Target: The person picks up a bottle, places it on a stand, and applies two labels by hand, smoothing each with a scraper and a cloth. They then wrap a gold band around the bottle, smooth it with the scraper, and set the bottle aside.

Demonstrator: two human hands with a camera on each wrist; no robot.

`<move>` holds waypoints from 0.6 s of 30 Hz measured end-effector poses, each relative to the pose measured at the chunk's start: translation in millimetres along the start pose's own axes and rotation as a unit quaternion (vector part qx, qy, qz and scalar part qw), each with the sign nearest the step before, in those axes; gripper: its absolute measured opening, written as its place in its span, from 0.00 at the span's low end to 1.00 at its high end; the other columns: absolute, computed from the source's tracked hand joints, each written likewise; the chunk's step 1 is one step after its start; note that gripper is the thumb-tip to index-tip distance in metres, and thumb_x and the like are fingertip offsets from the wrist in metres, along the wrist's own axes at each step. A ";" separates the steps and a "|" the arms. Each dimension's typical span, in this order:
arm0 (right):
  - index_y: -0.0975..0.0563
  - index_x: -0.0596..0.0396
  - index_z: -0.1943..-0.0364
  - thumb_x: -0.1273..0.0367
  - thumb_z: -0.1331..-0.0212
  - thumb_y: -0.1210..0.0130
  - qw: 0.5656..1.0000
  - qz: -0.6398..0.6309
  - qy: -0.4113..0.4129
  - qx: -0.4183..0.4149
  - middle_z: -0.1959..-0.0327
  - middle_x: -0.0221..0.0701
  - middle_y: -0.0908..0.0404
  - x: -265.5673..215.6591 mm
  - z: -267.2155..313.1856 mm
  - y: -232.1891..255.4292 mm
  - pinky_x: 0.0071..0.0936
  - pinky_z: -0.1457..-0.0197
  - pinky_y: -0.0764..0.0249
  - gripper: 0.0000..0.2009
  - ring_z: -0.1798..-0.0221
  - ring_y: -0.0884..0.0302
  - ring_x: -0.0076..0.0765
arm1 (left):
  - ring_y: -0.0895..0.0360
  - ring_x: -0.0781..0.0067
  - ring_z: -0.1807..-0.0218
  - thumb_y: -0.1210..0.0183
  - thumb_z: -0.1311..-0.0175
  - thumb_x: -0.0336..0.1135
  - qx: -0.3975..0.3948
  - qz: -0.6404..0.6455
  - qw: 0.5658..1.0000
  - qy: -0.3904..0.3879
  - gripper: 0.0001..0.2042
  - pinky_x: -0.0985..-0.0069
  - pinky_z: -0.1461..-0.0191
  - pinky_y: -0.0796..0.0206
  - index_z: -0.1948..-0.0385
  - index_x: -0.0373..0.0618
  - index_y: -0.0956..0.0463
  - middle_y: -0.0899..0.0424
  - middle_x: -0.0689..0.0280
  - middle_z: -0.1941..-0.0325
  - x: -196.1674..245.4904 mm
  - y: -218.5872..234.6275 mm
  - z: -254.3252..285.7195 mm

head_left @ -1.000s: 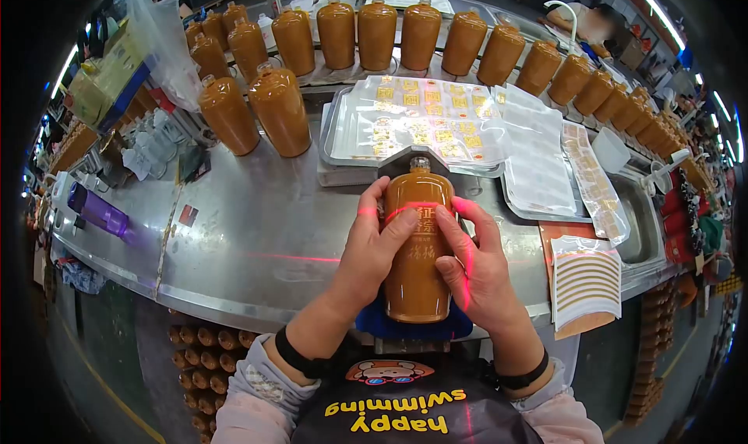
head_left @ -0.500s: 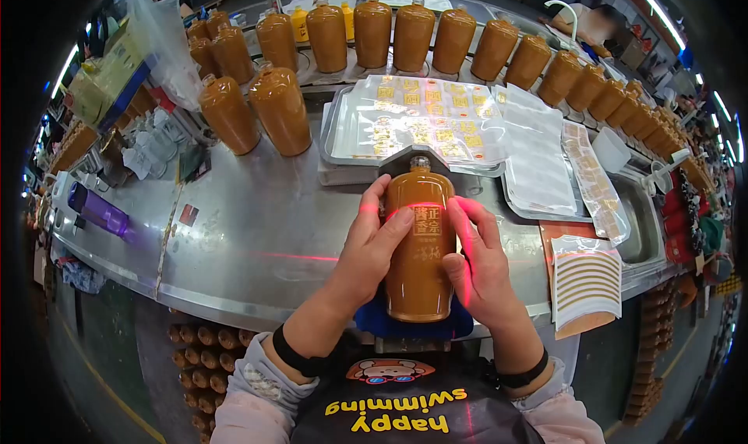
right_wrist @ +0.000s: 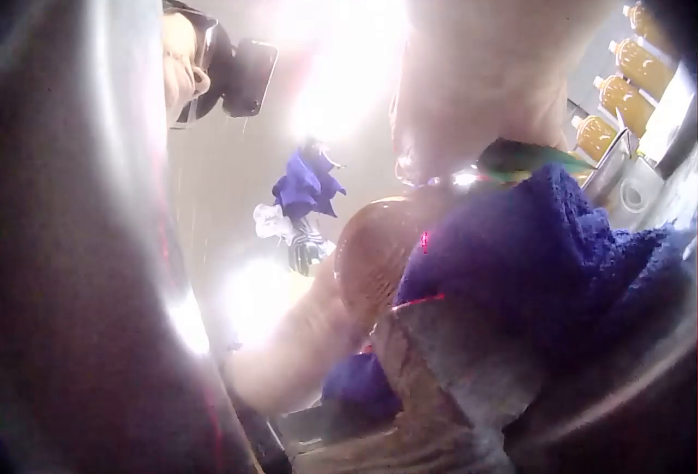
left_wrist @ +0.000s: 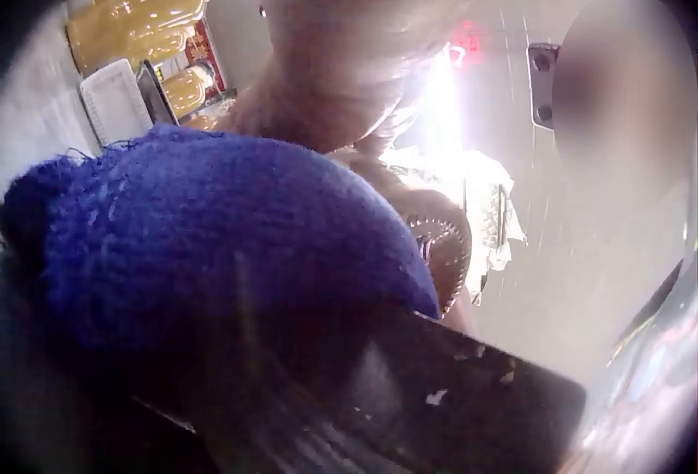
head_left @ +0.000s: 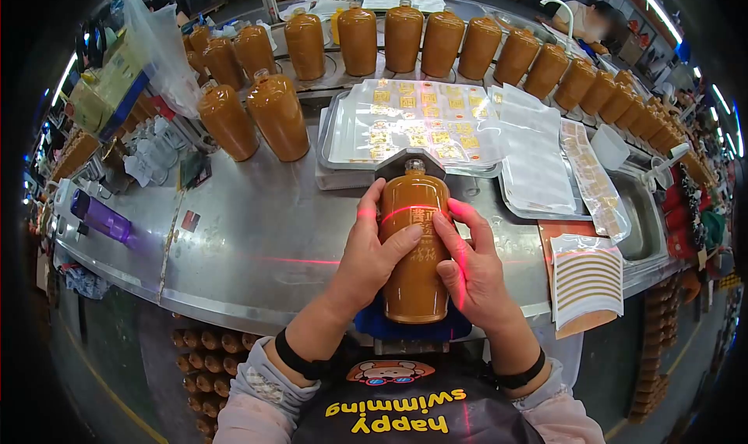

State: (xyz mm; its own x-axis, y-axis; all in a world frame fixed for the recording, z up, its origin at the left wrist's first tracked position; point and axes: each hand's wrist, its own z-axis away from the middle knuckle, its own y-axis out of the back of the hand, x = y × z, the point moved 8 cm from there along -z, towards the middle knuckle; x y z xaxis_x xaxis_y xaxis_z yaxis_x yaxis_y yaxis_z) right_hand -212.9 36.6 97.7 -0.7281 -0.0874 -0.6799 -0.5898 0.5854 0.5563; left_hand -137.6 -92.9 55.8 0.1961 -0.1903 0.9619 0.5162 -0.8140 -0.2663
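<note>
A glossy brown bottle [head_left: 415, 280] with gold characters lies in the head view on a blue cloth [head_left: 366, 319], its neck toward a dark angled stop [head_left: 411, 156]. My left hand [head_left: 374, 253] lies along its left side, thumb across the front by the characters. On the right side, my right hand [head_left: 474, 268] touches the characters with its fingertips, thumb near the bottle's edge. A red laser line crosses the bottle and the fingers. In the left wrist view the blue cloth [left_wrist: 229, 234] hides most of the bottle; in the right wrist view the bottle's base [right_wrist: 376, 256] shows beside the cloth.
Two brown bottles [head_left: 278, 118] stand at the left of the metal table [head_left: 226, 249]. Behind, a row of bottles [head_left: 401, 38] lines a conveyor. Gold label sheets [head_left: 421, 124] lie on a tray; curved strips [head_left: 588, 276] lie right, near a sink [head_left: 640, 229]. A purple bottle [head_left: 105, 218] lies far left.
The row of bottles on the conveyor has shifted to the right. My left thumb has moved slightly down, and my right fingertips have come back onto the characters. The view has shifted slightly.
</note>
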 end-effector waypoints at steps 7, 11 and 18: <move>0.29 0.56 0.36 0.65 0.35 0.44 0.999 -0.032 0.002 0.010 0.33 0.48 0.40 -2.2 -0.2 4.6 0.40 0.30 0.41 0.24 0.32 0.40 0.53 | 0.36 0.66 0.33 0.39 0.35 0.38 -0.005 0.062 0.998 0.018 0.42 0.70 0.31 0.42 0.28 0.33 0.60 0.38 0.51 0.33 2.2 -3.0 4.9; 0.30 0.56 0.35 0.67 0.36 0.44 1.000 0.001 0.025 0.004 0.33 0.48 0.39 -1.1 -0.5 2.4 0.40 0.30 0.40 0.25 0.32 0.39 0.53 | 0.36 0.67 0.33 0.40 0.34 0.37 -0.010 0.051 0.999 0.001 0.42 0.71 0.31 0.41 0.28 0.34 0.62 0.38 0.52 0.33 3.6 -4.7 5.0; 0.31 0.57 0.35 0.70 0.38 0.44 0.999 -0.036 0.015 -0.005 0.34 0.47 0.38 0.9 -3.1 10.6 0.39 0.30 0.41 0.25 0.33 0.38 0.52 | 0.38 0.68 0.32 0.46 0.29 0.42 -0.013 0.063 0.998 -0.006 0.39 0.72 0.30 0.46 0.27 0.34 0.62 0.38 0.54 0.32 6.2 -3.8 8.5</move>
State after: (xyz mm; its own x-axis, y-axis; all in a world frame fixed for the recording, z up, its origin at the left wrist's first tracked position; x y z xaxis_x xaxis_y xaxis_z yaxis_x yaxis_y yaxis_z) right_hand -220.9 40.2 104.5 -0.6931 -0.1534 -0.7043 -0.6447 0.5689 0.5106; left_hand -131.3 -86.3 62.2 0.2676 -0.2861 0.9201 0.4657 -0.7976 -0.3834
